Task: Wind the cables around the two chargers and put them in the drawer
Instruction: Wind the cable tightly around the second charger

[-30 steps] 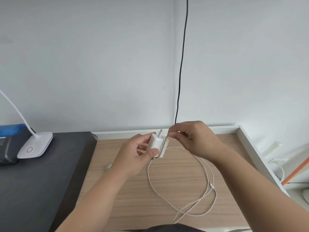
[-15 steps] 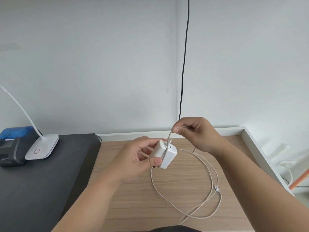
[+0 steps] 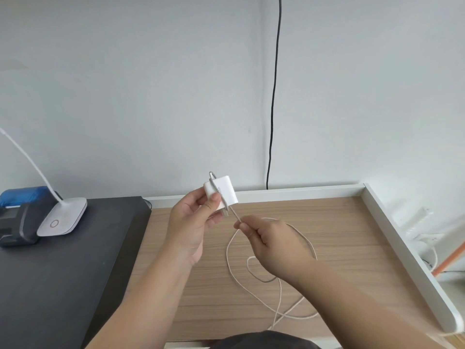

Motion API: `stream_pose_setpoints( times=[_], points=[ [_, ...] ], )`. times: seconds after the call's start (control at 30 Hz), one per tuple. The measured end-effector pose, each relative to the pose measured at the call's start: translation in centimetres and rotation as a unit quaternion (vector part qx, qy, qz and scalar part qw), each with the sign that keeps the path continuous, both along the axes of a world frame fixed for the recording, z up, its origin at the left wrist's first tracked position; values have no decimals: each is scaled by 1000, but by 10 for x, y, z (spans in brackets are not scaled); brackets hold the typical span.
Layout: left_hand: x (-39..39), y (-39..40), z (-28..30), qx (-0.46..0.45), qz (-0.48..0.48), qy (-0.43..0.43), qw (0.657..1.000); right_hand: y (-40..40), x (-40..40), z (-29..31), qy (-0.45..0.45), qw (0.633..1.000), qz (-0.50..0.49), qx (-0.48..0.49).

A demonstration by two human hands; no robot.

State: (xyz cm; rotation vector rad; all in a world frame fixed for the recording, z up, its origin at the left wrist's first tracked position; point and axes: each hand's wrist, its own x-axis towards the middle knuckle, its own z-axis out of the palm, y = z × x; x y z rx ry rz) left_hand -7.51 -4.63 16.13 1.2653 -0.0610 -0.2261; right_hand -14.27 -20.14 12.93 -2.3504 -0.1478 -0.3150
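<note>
- A wood-grain tabletop [image 3: 339, 235] lies under the hands, with a white raised rim [image 3: 392, 230] along its back and right edges.
- Left of the hands sits a black surface [image 3: 50, 285].
- On it, far left of the hands, stands a white lamp base [image 3: 63, 220] with a bent white neck.
- A dark device with a blue top [image 3: 17, 210] sits just behind the lamp base.
- A black cord [image 3: 274, 96] hangs down the wall above the hands.
- An orange rod [image 3: 450, 258] shows far to the right.
</note>
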Motion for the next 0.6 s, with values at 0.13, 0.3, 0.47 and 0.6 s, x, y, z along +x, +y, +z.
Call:
stream_pose_setpoints(
  times=[0.13,0.3,0.47,0.6],
  points=[
    [2,4,-11,81,22,-5,996,-1,-2,5,-31,994,17,-108],
    [-1,11,-26,271,8,-110,956,-8,0,24,-15,977,53,-205],
    [-7,15,-24,329,-59,-154,930,-21,8,47,5,963,97,-251],
    [-9,28,-18,384,-142,-166,897,-31,13,62,-26,955,113,-274]
  ],
)
